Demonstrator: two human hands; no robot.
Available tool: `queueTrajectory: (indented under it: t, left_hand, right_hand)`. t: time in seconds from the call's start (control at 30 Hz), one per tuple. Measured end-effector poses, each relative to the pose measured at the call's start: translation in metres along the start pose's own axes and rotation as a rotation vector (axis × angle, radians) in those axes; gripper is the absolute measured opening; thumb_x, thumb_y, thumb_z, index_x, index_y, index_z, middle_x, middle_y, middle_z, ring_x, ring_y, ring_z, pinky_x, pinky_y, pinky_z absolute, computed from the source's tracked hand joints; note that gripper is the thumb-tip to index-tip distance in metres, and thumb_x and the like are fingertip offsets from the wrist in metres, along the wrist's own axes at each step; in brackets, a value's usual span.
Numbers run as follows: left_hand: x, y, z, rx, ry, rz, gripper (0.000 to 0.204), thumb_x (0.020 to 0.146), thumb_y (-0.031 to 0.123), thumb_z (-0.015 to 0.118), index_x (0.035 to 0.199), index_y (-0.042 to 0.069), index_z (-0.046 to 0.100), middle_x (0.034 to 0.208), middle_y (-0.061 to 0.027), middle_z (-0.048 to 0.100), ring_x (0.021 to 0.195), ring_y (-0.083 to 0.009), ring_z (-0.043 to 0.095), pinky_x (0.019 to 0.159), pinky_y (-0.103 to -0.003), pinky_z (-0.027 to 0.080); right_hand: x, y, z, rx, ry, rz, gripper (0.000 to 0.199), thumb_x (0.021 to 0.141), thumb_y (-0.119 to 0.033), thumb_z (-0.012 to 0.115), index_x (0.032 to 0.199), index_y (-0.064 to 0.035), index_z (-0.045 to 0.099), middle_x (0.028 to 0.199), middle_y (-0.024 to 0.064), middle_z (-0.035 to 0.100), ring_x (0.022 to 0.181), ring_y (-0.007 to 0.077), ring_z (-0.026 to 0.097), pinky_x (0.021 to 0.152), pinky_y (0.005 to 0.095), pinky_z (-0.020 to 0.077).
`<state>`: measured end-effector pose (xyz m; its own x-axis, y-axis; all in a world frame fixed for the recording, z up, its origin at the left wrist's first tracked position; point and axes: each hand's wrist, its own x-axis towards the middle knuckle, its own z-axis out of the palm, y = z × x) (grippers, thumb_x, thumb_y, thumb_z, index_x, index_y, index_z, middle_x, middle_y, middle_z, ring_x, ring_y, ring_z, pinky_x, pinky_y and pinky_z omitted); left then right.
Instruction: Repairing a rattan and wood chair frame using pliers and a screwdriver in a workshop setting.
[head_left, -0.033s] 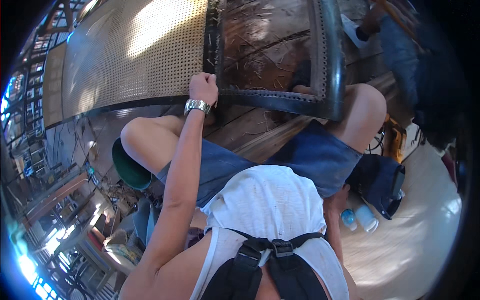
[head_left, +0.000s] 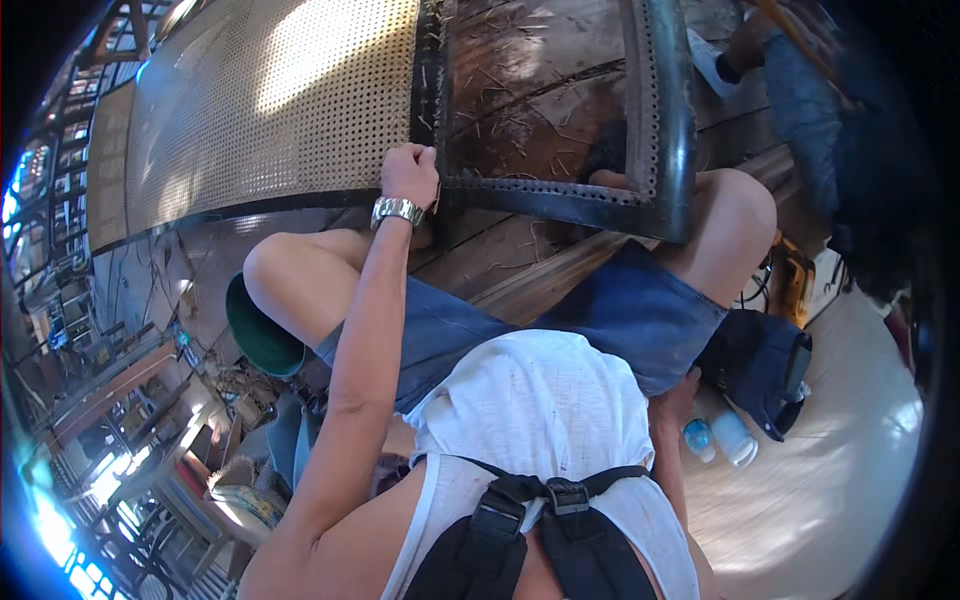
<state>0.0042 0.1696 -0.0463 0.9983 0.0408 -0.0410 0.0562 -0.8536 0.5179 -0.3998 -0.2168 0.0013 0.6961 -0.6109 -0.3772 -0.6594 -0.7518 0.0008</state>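
My left hand (head_left: 409,172), with a metal watch at the wrist, is closed in a fist at the near corner of a woven cane panel (head_left: 260,120). It rests where the dark cross rail (head_left: 428,90) meets the near rail of a dark wooden frame (head_left: 662,120). What the curled fingers hold, if anything, is hidden. To the right of that rail the frame is open, with rows of small holes along its inner edge. My right hand (head_left: 676,396) is low beside my right thigh; its fingers are mostly hidden.
Beside my right hip are a clear bottle (head_left: 737,440), a small blue-capped bottle (head_left: 699,438) and a black bag (head_left: 755,365). A yellow tool (head_left: 793,285) lies behind them. A green round container (head_left: 262,330) stands by my left knee. Another person's leg (head_left: 800,110) is at the upper right.
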Motion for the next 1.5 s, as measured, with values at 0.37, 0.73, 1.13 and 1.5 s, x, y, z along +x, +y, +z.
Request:
queueTrajectory:
  t: [0.37, 0.73, 1.13, 1.5]
  left_hand:
    - [-0.003, -0.009, -0.002, -0.107, -0.034, -0.139, 0.027, 0.092, 0.031, 0.068, 0.094, 0.005, 0.077, 0.09, -0.0208, 0.07, 0.086, -0.0385, 0.068, 0.079, -0.049, 0.053]
    - [-0.017, 0.015, 0.005, -0.085, 0.125, -0.18, 0.023, 0.088, 0.031, 0.072, 0.089, 0.008, 0.075, 0.092, -0.0159, 0.067, 0.085, -0.035, 0.067, 0.077, -0.047, 0.053]
    - [-0.008, 0.01, 0.004, -0.092, 0.116, -0.023, 0.019, 0.088, 0.025, 0.072, 0.088, 0.006, 0.072, 0.089, -0.0148, 0.067, 0.081, -0.0333, 0.067, 0.074, -0.045, 0.054]
    - [0.039, -0.005, -0.015, -0.193, 0.012, -0.073, 0.036, 0.086, 0.028, 0.079, 0.114, 0.007, 0.073, 0.084, -0.0091, 0.072, 0.076, -0.0227, 0.068, 0.074, -0.037, 0.055]
  right_hand:
    - [0.02, -0.016, -0.005, 0.155, -0.084, 0.139, 0.06, 0.087, -0.046, 0.071, 0.126, -0.0044, 0.054, 0.114, 0.0286, 0.064, 0.109, 0.0485, 0.063, 0.088, 0.0525, 0.0529]
    - [0.014, -0.007, -0.001, -0.048, -0.059, 0.001, 0.064, 0.075, -0.046, 0.079, 0.12, -0.005, 0.058, 0.116, 0.0223, 0.063, 0.108, 0.0455, 0.06, 0.09, 0.0507, 0.0505]
    - [0.03, 0.034, 0.005, 0.701, 0.037, -0.036, 0.043, 0.095, -0.027, 0.067, 0.122, 0.0016, 0.051, 0.115, 0.0201, 0.062, 0.105, 0.0301, 0.061, 0.093, 0.041, 0.0471]
    - [0.051, 0.041, -0.02, 0.977, -0.064, 0.088, 0.038, 0.106, -0.027, 0.054, 0.133, -0.0002, 0.049, 0.117, 0.0139, 0.06, 0.104, 0.0219, 0.056, 0.096, 0.0333, 0.0447]
